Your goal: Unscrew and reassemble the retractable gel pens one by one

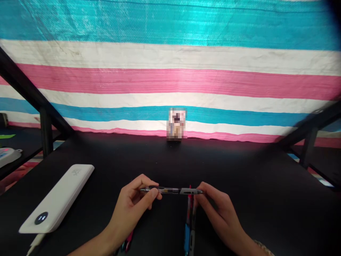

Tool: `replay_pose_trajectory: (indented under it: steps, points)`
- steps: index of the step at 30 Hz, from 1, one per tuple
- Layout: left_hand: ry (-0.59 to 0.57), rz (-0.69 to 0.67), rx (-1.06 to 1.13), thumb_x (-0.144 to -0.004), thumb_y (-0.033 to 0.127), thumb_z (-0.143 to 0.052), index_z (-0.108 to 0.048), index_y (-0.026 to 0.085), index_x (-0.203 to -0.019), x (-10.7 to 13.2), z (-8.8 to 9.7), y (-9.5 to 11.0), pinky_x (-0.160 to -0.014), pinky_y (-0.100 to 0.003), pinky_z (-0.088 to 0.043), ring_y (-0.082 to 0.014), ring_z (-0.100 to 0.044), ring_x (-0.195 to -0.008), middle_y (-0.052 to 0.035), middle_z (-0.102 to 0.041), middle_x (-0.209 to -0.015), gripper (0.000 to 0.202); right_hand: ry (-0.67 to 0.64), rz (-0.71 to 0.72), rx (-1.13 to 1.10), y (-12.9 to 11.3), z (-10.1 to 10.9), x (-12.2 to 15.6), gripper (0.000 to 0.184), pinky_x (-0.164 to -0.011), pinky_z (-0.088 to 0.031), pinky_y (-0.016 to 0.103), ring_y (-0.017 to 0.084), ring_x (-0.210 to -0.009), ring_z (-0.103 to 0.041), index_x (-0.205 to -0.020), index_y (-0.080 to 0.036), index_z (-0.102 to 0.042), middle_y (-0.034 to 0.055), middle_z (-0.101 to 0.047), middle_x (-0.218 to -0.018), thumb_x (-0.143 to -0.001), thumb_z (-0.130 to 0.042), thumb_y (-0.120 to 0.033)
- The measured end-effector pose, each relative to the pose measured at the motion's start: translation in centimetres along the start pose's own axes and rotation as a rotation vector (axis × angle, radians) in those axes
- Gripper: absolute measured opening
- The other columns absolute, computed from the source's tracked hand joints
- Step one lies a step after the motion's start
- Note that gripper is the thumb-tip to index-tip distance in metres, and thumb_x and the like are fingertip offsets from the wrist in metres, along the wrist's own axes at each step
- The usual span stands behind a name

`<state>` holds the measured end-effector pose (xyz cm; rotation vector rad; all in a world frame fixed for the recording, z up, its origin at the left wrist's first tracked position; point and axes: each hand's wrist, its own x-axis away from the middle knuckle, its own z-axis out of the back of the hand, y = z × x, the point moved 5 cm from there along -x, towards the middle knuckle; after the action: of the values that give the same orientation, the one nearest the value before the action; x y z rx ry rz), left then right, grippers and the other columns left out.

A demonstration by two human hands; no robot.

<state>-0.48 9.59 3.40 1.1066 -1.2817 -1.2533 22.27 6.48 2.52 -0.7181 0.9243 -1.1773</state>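
A clear-barrelled pen with a grey grip (172,191) is held level above the black table between both hands. My left hand (134,202) pinches its clip end between thumb and fingers. At the tip end, the thumb and forefinger of my right hand (221,209) close on the pen's point. Beneath it lie a blue-gripped pen with red in its barrel (187,234) and a grey-gripped pen (192,238), side by side. Partly hidden by my left forearm are a pink pen (129,240) and a dark teal one (123,245).
A white power bank (58,199) with a lit round display lies at the left, its cable (36,243) running off the near edge. A small blurred card (177,124) stands at the table's back. Black frame bars (29,89) flank the black table (128,153) before a striped sheet (170,81).
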Motion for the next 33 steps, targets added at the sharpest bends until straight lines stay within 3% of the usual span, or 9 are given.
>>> replay_pose_trajectory:
  steps: [5,14,27,33]
  points:
    - [0.0,0.008,-0.012,-0.083,0.035,-0.072,-0.071,0.019,-0.078,-0.1,0.1,0.0,-0.051,-0.024,-0.039,-0.0127,-0.049,-0.053,-0.0016,-0.07,-0.064,0.017,0.037,0.026,0.044,0.1,0.0,0.1,0.007,-0.058,-0.049,0.027,0.018,-0.065,-0.062,-0.099,-0.024,-0.064,0.0013,-0.068,-0.079,-0.097,-0.058,-0.027]
    - [-0.008,0.003,-0.021,-0.083,0.034,-0.072,-0.073,0.02,-0.079,0.0,0.0,0.1,-0.049,-0.022,-0.04,-0.0121,-0.05,-0.052,-0.0013,-0.07,-0.063,0.015,0.009,0.28,0.175,-1.4,-0.1,0.1,0.023,-0.056,-0.042,0.03,0.02,-0.061,-0.055,-0.077,-0.024,-0.057,0.001,-0.054,-0.065,-0.099,-0.051,-0.019]
    - [-0.076,-0.1,-0.052,-0.087,0.028,-0.07,-0.073,0.022,-0.088,-0.1,0.6,-1.0,-0.054,-0.02,-0.048,-0.0119,-0.057,-0.055,0.0008,-0.068,-0.066,0.007,-0.09,0.069,0.038,-0.4,-0.8,0.4,0.049,-0.058,-0.042,0.026,0.015,-0.06,-0.049,-0.066,-0.021,-0.044,-0.0017,-0.045,-0.066,-0.106,-0.041,-0.048]
    - [-0.016,-0.071,-0.027,-0.086,0.028,-0.072,-0.074,0.022,-0.089,-0.1,0.6,-0.9,-0.054,-0.021,-0.046,-0.0119,-0.053,-0.056,0.0013,-0.064,-0.068,0.007,-0.104,0.074,0.068,-0.4,-0.9,0.3,0.045,-0.056,-0.039,0.025,0.014,-0.059,-0.047,-0.067,-0.021,-0.045,-0.0025,-0.046,-0.066,-0.107,-0.043,-0.042]
